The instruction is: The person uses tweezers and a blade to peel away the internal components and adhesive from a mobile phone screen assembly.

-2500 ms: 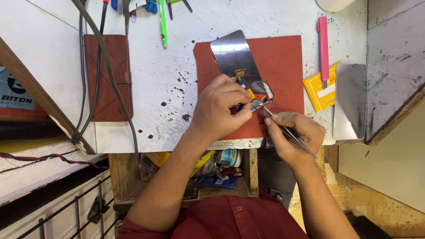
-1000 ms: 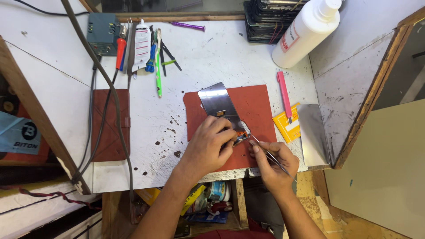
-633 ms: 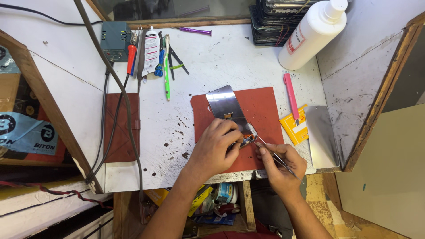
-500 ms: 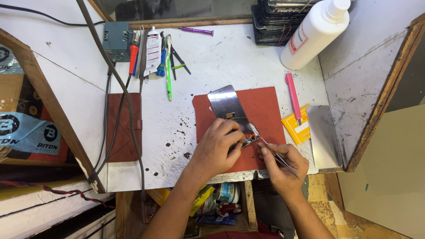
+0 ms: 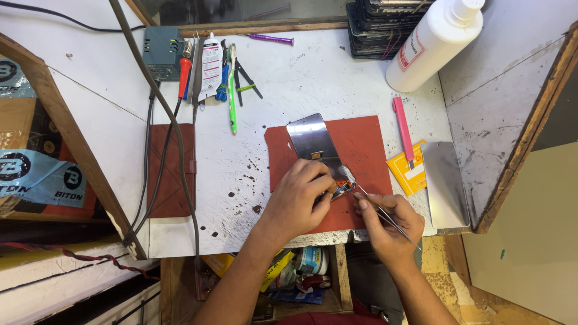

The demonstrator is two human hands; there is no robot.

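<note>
A phone screen panel (image 5: 313, 142) lies face up on a red-brown mat (image 5: 367, 144) on the white bench. My left hand (image 5: 298, 195) presses down on the panel's near end, fingers curled over it. My right hand (image 5: 388, 219) holds thin metal tweezers (image 5: 385, 218), and their tip touches the orange flex part (image 5: 343, 184) at the panel's near edge, just beside my left fingertips.
A pink knife (image 5: 402, 127) and a yellow card (image 5: 408, 173) lie right of the mat, next to a metal plate (image 5: 447, 183). A white bottle (image 5: 435, 42) stands at the back right. Screwdrivers, a glue tube (image 5: 211, 65) and a grey box (image 5: 161, 51) sit at the back left, with cables running over a brown mat (image 5: 171, 168).
The view has pulled back and shifted, showing more of the bench's far side. Both hands stay at the panel's near end, with the tweezers still at the flex part.
</note>
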